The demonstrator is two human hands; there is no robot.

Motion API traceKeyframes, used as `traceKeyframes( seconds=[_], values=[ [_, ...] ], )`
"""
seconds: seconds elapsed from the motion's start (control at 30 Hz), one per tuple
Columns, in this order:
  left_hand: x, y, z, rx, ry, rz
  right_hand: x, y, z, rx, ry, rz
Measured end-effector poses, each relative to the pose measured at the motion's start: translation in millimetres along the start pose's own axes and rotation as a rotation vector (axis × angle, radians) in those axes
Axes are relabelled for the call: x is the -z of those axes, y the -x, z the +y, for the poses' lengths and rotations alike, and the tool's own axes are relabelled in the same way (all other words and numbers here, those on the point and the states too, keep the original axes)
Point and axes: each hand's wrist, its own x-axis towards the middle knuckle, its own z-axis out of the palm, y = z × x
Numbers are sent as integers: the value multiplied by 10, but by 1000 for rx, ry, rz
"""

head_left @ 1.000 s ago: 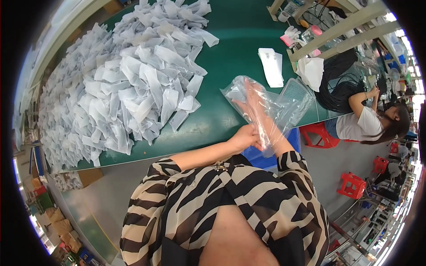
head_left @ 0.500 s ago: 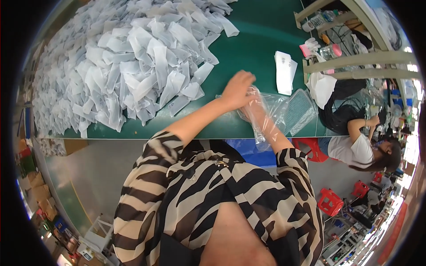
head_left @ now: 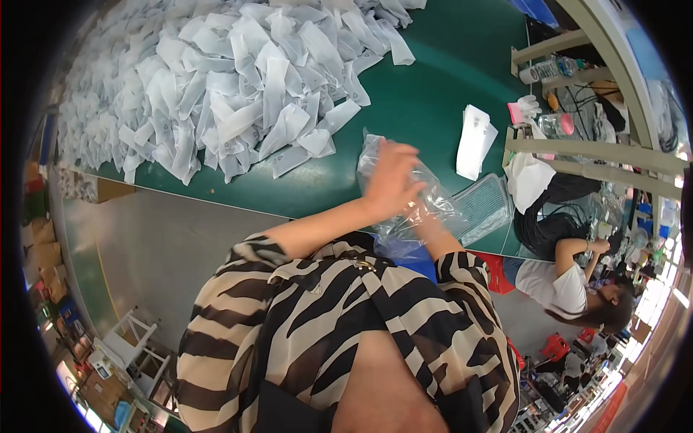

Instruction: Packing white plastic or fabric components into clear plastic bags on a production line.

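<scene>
A clear plastic bag [head_left: 372, 155] is spread over the green table's near edge, wrinkled and glossy. My left hand [head_left: 392, 177] lies over the bag, its fingers stretched and the thumb apart, slightly blurred. Beneath the film and partly covered by it is my right hand [head_left: 419, 211], close under the left; its fingers are hidden. Whether the right hand is inside the bag or behind it, I cannot tell. Just right of the hands rests a flat stack of clear bags [head_left: 480, 209]. Farther back lies a small pile of white printed packets [head_left: 475, 142].
A large heap of whitish translucent packets [head_left: 245, 94] covers the left of the green table [head_left: 447, 50]. On the right stand a beige rack frame [head_left: 599, 159], bottles [head_left: 552, 70] and black cables [head_left: 552, 216]. A person [head_left: 556, 285] sits beyond on the right.
The view has turned slightly, tilting the table edge down to the right. The bag has spread out to both sides of my hands, and my left hand's fingers have opened out over it.
</scene>
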Motion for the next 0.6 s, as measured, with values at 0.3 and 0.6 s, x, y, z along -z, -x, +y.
traceKeyframes(
  seconds=[0.3,0.6],
  values=[
    [115,804,-171,815,457,-800,454,803,-301,-110,7,154],
    [-367,702,188,1204,1136,-529,678,653,-116,-49,66,122]
  ],
)
